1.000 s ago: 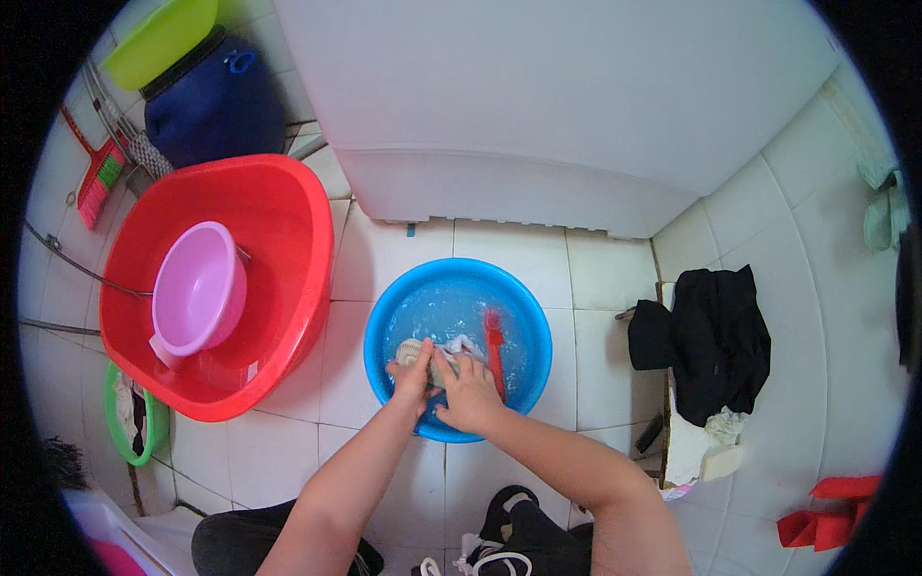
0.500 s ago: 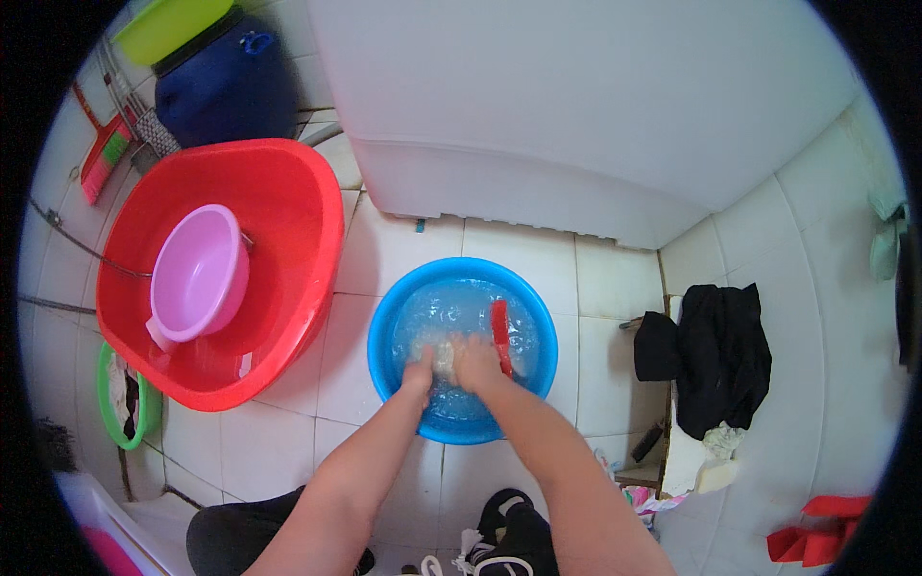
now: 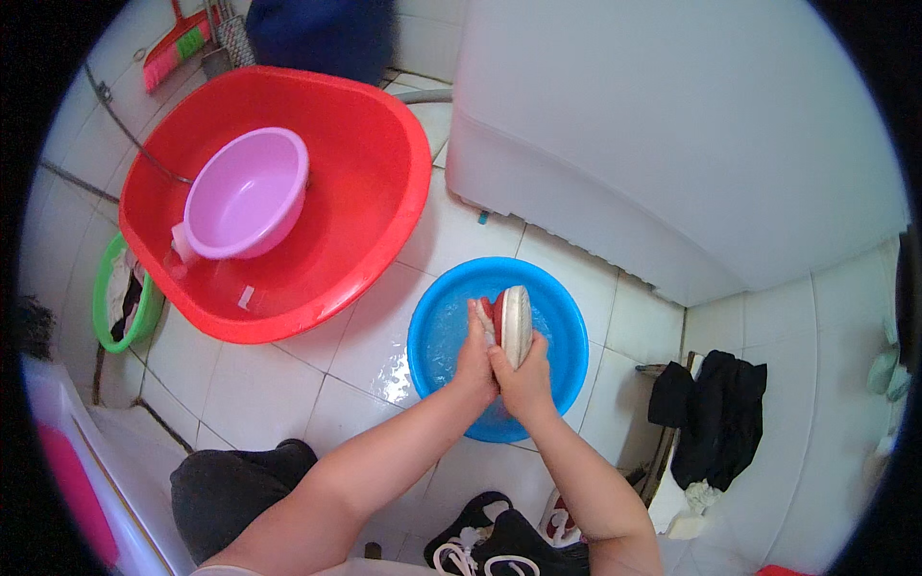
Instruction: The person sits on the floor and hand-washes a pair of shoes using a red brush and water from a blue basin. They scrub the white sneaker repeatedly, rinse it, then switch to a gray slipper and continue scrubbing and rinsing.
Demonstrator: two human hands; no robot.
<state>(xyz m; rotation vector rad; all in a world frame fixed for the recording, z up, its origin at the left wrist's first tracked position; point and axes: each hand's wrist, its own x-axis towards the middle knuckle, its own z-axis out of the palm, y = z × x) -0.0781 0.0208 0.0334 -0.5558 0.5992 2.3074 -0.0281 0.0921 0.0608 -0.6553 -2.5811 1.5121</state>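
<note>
A shoe with a white sole (image 3: 517, 326) and a red upper is held above the blue basin (image 3: 420, 355), its sole turned to the right. My right hand (image 3: 525, 380) is closed around the shoe's lower end. My left hand (image 3: 473, 353) presses against the red side, fingers pointing away from me. Something pale shows between the left fingers and the shoe, too small to make out. Bubbly water lies in the basin under both hands.
A large red tub (image 3: 375, 221) at the left holds a pink basin (image 3: 252, 192). Beyond stands a white appliance (image 3: 653, 125). Black clothing (image 3: 720, 422) hangs at the right. A green basket (image 3: 149, 312) stands far left. Another red-and-white shoe (image 3: 557, 523) is by my foot.
My hands have risen out of the water, bringing up the shoe. The view has swung left, so the surroundings sit farther right in it.
</note>
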